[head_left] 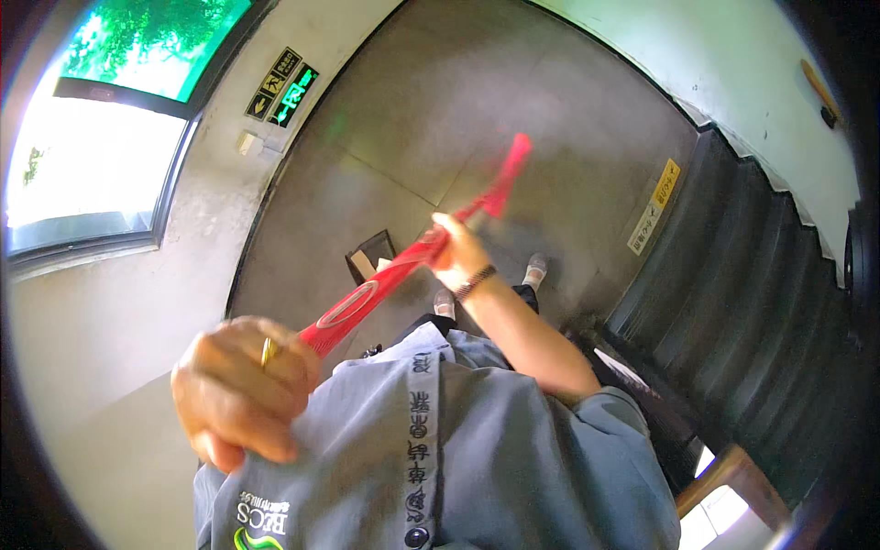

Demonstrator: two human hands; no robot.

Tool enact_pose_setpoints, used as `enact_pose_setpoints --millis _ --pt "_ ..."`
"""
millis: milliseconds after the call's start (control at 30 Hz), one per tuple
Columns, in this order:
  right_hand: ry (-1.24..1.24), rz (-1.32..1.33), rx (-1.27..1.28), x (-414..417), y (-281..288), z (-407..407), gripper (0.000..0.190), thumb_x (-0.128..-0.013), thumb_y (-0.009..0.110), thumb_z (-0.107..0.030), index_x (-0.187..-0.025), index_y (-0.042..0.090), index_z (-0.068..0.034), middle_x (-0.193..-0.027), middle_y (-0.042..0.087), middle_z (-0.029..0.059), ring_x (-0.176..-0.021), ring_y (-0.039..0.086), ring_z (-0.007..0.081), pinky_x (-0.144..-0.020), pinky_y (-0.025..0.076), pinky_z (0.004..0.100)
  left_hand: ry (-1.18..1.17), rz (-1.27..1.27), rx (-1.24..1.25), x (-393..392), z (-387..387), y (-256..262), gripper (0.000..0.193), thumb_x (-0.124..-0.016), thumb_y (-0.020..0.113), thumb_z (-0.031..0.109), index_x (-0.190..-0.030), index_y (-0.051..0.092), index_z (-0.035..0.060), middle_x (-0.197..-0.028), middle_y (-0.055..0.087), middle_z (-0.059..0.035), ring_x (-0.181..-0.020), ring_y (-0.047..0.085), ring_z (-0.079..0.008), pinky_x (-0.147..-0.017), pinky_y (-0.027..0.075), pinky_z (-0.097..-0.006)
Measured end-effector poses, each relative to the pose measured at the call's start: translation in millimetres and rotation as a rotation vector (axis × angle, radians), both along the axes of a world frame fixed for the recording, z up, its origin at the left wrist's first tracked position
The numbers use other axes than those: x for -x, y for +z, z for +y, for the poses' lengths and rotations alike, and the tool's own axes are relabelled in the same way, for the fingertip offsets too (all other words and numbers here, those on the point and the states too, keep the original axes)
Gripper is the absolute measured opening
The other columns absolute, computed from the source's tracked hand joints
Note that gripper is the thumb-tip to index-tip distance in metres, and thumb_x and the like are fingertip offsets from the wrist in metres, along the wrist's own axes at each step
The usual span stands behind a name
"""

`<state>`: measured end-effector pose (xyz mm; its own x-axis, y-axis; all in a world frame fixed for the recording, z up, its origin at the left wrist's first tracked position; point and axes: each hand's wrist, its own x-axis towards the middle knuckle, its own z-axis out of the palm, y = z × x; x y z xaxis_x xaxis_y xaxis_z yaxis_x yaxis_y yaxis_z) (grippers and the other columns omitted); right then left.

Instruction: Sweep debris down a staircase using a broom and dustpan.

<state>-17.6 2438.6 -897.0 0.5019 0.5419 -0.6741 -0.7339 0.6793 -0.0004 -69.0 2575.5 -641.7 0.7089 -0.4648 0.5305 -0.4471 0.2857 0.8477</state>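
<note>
A long red handle (357,301), with a pale oval marking on it, slants from lower left to upper right in front of my body. My left hand (251,392), wearing a gold ring, is closed around its near end. Farther along, my right hand (457,254) grips the middle, with a dark bracelet on the wrist. Beyond that hand the handle runs to a blurred red far end (512,172) over the grey floor; what tool it belongs to I cannot tell. Below the handle an open dustpan-like dark container (371,256) rests on the floor, with something pale inside.
Dark stairs (742,302) lie on the right, with a yellow and white warning strip (654,206) on the floor near their edge. A wooden handrail (735,481) shows at lower right. A wall with a window (103,165) and exit signs (294,95) stands on the left.
</note>
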Motion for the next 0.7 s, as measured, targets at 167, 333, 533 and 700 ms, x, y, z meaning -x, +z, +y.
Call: enact_pose_setpoints --millis 167,333,533,700 --pt "-0.062 0.094 0.365 -31 -50 -168 0.016 -0.080 0.052 -0.019 -0.071 0.045 -0.008 -0.056 0.050 0.0053 -0.043 0.052 0.0182 -0.034 0.043 0.0288 0.132 0.375 0.210 -55 -85 -69 0.038 -0.084 0.038 0.016 -0.048 0.038 0.0068 -0.046 0.043 -0.0050 -0.040 0.039 -0.0172 -0.044 0.033 -0.0310" --pt "-0.146 0.368 0.527 -41 -127 -317 0.022 -0.079 0.050 -0.019 -0.059 0.041 -0.015 -0.047 0.041 -0.0009 -0.038 0.045 0.0133 -0.034 0.041 0.0248 -0.083 0.634 -0.069 -108 -216 -153 0.043 -0.089 0.036 0.027 -0.054 0.043 0.0031 -0.051 0.044 -0.0044 -0.049 0.040 -0.0134 -0.050 0.033 -0.0259" --pt "-0.159 0.299 0.275 -85 -128 -316 0.013 -0.079 0.045 -0.020 -0.082 0.041 -0.008 -0.064 0.046 0.0052 -0.053 0.050 0.0203 -0.041 0.042 0.0303 -0.001 0.596 -0.247 -168 -255 -103 0.042 -0.088 0.039 0.026 -0.056 0.049 0.0002 -0.049 0.044 -0.0050 -0.046 0.039 -0.0147 -0.048 0.033 -0.0276" --pt "-0.221 0.141 0.117 -140 -75 -281 0.013 -0.078 0.054 -0.019 -0.076 0.044 -0.010 -0.057 0.049 0.0049 -0.048 0.052 0.0209 -0.038 0.043 0.0314 -0.002 0.355 -0.308 -197 -272 -29 0.042 -0.083 0.042 0.027 -0.049 0.047 0.0035 -0.046 0.047 -0.0053 -0.044 0.044 -0.0199 -0.047 0.036 -0.0305"
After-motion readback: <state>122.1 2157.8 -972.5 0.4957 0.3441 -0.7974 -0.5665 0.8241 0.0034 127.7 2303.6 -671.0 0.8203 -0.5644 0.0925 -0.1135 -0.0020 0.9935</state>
